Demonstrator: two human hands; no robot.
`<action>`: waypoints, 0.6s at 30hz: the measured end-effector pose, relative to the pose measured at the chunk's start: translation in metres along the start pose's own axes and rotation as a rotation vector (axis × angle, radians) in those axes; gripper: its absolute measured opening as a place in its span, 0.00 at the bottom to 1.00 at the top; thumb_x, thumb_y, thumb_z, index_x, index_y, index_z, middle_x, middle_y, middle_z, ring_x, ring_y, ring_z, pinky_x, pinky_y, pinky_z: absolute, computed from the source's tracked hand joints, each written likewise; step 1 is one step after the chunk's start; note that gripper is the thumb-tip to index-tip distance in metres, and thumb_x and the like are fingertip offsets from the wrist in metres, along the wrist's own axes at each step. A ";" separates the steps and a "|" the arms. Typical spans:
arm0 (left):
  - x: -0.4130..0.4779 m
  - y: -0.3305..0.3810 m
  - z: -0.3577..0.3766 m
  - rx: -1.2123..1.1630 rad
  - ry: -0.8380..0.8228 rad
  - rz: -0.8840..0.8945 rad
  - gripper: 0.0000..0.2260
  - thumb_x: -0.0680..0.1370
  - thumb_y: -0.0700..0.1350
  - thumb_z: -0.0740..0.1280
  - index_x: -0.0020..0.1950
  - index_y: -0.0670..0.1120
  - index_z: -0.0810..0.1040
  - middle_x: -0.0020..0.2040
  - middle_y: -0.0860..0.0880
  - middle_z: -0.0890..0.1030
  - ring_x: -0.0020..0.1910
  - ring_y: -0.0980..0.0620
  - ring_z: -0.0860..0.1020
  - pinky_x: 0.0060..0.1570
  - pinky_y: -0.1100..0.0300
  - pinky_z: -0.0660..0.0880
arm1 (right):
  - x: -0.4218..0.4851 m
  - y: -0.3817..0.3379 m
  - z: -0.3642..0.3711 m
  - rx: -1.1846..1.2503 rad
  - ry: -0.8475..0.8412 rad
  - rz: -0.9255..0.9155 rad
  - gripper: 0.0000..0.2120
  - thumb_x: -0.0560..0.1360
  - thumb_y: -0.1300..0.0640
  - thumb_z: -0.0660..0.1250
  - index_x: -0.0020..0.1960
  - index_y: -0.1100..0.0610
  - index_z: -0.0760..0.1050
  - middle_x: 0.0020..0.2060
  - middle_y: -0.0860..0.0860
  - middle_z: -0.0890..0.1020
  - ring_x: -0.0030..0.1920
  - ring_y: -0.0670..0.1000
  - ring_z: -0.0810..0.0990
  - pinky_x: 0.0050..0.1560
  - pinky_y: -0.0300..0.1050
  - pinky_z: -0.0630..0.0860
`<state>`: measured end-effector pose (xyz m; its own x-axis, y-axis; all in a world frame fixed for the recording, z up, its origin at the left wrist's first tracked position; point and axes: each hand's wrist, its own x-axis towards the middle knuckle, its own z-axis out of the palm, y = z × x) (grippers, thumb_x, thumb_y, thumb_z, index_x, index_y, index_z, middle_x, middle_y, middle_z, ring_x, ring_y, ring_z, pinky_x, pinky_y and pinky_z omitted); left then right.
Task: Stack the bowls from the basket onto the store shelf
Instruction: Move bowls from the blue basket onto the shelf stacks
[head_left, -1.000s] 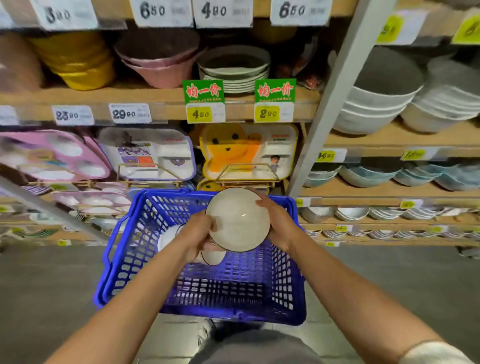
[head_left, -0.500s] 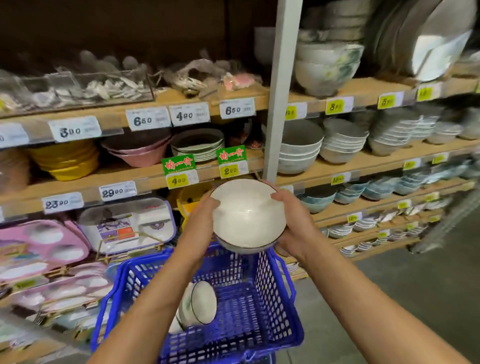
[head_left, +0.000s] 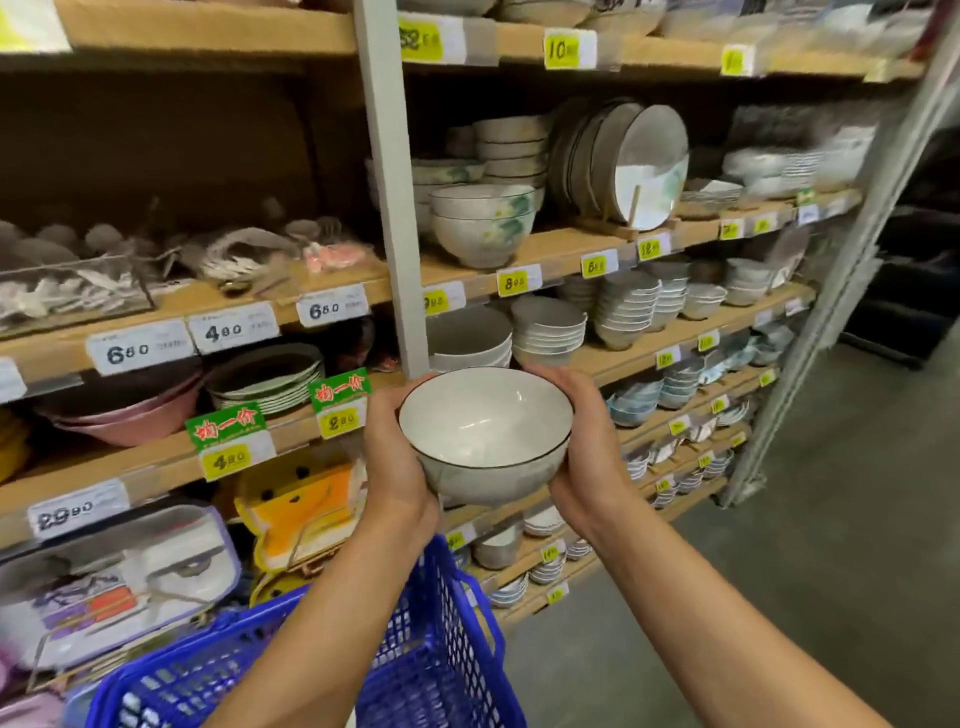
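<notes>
One bowl (head_left: 485, 421) — clasped between left hand (head_left: 396, 460) and right hand (head_left: 587, 452).

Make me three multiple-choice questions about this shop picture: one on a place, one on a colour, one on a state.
1. Where is the basket relative to the held bowl? A) below it B) above it C) far to its right
2. What colour is the basket? A) red B) blue C) green
3. The bowl is: A) resting on a shelf B) lying in the basket C) held in the air, opening up

Answers:
1 A, the basket sits low in the picture, under the bowl.
2 B, its mesh walls are blue.
3 C, the left grip and right grip clasp its sides in mid-air.
</notes>
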<state>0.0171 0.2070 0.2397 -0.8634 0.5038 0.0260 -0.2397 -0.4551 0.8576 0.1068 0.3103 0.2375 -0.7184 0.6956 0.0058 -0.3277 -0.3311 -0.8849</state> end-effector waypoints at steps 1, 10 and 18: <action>0.003 -0.007 0.015 -0.002 -0.015 -0.013 0.16 0.76 0.48 0.55 0.46 0.44 0.82 0.40 0.48 0.85 0.38 0.51 0.83 0.31 0.64 0.77 | 0.004 -0.008 -0.011 0.008 0.022 -0.014 0.14 0.77 0.49 0.60 0.50 0.55 0.81 0.43 0.51 0.86 0.43 0.49 0.85 0.39 0.41 0.79; 0.025 -0.067 0.167 -0.043 -0.097 -0.080 0.15 0.74 0.49 0.57 0.43 0.45 0.82 0.38 0.48 0.85 0.33 0.50 0.83 0.29 0.63 0.77 | 0.053 -0.104 -0.130 -0.018 0.127 -0.055 0.13 0.76 0.47 0.61 0.49 0.53 0.81 0.40 0.50 0.86 0.41 0.52 0.84 0.38 0.46 0.77; 0.056 -0.089 0.250 0.021 -0.033 -0.122 0.18 0.73 0.45 0.54 0.52 0.44 0.81 0.43 0.45 0.86 0.43 0.43 0.81 0.35 0.56 0.80 | 0.111 -0.158 -0.186 -0.031 0.100 -0.068 0.14 0.76 0.48 0.61 0.49 0.53 0.82 0.37 0.49 0.86 0.38 0.49 0.84 0.38 0.44 0.75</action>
<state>0.1008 0.4592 0.2927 -0.8132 0.5786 -0.0624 -0.3323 -0.3736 0.8661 0.1934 0.5583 0.2910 -0.6302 0.7762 0.0212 -0.3530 -0.2620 -0.8982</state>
